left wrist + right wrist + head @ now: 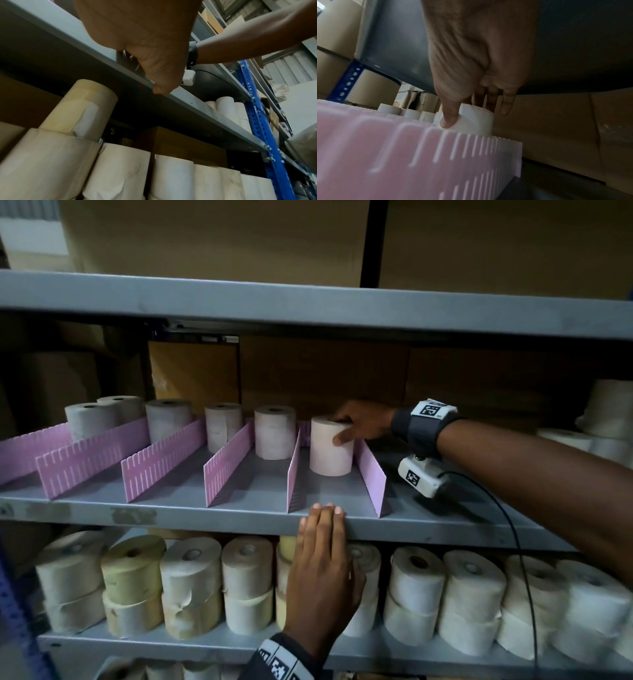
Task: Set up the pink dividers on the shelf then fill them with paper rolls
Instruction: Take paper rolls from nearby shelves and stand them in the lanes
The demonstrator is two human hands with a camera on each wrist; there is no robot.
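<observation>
Several pink slotted dividers [226,463] stand in a row on the grey middle shelf [205,515]. Upright paper rolls [275,432] stand at the back of the lanes between them. My right hand [356,422] grips a pale roll [331,446] in the rightmost lane, thumb on its front and fingers over its top and back. In the right wrist view the thumb presses that roll [476,121] behind the nearest divider [402,155]. My left hand [322,546] lies flat with straight fingers on the shelf's front edge; in the left wrist view its fingertips [161,90] rest on the lip.
Many stacked paper rolls [191,583] fill the lower shelf. More rolls [606,419] sit at the far right of the middle shelf. Brown cardboard boxes [322,371] line the back, and an upper shelf [308,302] hangs close overhead. A cable [513,542] trails from my right wrist.
</observation>
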